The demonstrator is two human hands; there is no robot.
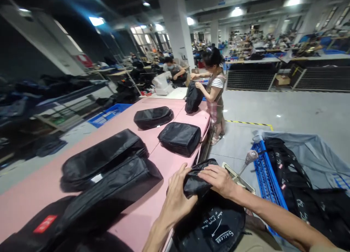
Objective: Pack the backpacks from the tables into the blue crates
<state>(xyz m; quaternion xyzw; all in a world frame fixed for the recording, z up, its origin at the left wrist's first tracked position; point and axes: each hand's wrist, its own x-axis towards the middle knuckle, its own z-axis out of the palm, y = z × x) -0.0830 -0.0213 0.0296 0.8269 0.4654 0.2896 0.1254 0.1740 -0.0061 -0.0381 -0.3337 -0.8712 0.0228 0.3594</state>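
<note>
Black nylon bag with white printed lettering (210, 223), soft and half-crumpled, sits at the near edge of the long pink worktable (136, 215), at about six o'clock in the view, overhanging toward the person's lap, and both bare hands are on its top flap. Farthest left, at about eight o'clock, a stack of flattened black bags, one with a small red label (45, 223), lies on the table, with a long folded black bag (101, 159) above it at nine o'clock; these look finished and laid out in a row. Next, at eleven o'clock, a flat black bag lying crosswise (153, 117), and just right of it a squarish black padded bag (179, 138), rest well apart from the hands and also appear done. The left hand (177, 199) grips the bag's folded upper edge, fingers curled around the fabric with the thumb over the top. The right hand (217, 179) lies flat across the same fold, fingers nearly straight and close together, pressing it down rather than pinching. Judging from this, the piece in hand is mid-fold, not yet flat like the others. At twelve o'clock a co-worker in a striped top (216, 88) handles another black bag at the table's far end. At three to four o'clock a blue plastic crate (266, 175) holds a heap of black bags with white print (300, 186), seemingly still waiting.
</note>
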